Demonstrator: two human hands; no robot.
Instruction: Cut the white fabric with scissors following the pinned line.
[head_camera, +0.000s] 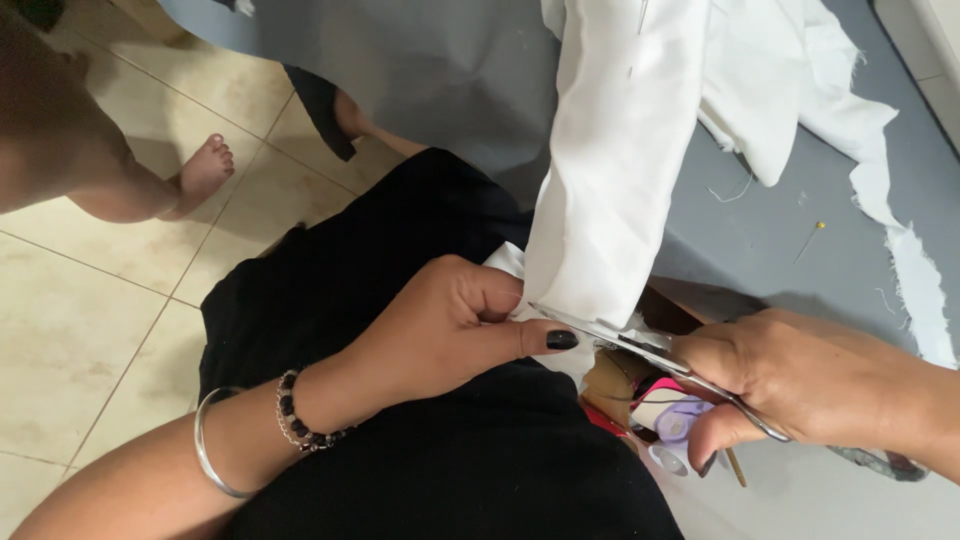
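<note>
The left hand has its fingers pinched shut on the lower edge of a white cloth, thumb pressed flat along the hem. The right hand is clenched through the handles of scissors, whose blades lie nearly closed against that same edge, just beside the left thumb. The cloth hangs from a grey worktop down over a black lap. Below the scissors sits an open box holding a small pale purple piece and a pink one; what they are cannot be told. A yellow-headed pin and white scraps lie on the worktop.
</note>
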